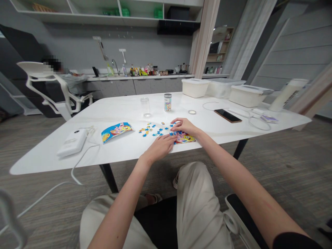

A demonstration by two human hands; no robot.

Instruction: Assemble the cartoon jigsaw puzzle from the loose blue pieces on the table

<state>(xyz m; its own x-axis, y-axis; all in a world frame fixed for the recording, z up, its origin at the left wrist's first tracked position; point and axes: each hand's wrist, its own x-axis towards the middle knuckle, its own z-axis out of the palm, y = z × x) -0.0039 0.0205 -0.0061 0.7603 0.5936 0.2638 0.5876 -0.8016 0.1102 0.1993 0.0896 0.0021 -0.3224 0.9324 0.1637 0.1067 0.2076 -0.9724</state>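
A partly assembled jigsaw puzzle (185,138) with a colourful cartoon picture lies near the table's front edge. My left hand (162,147) rests at its left side, fingers stretched out and their tips against the puzzle. Over the upper part of the puzzle arches my right hand (184,126), its thumb and forefinger apart. A blue puzzle piece shows near these fingertips; I see no firm grip on it. Several loose puzzle pieces (159,131), mostly blue and yellow, are scattered left of my hands. Part of the puzzle is hidden under my right hand.
A curved picture sheet (118,131) and a white device (74,141) with a cable lie left. Behind stand a clear jar (145,106), a printed canister (167,102) and a round lid (192,112). A phone (227,116) and storage boxes (195,89) are right. A person sits far left.
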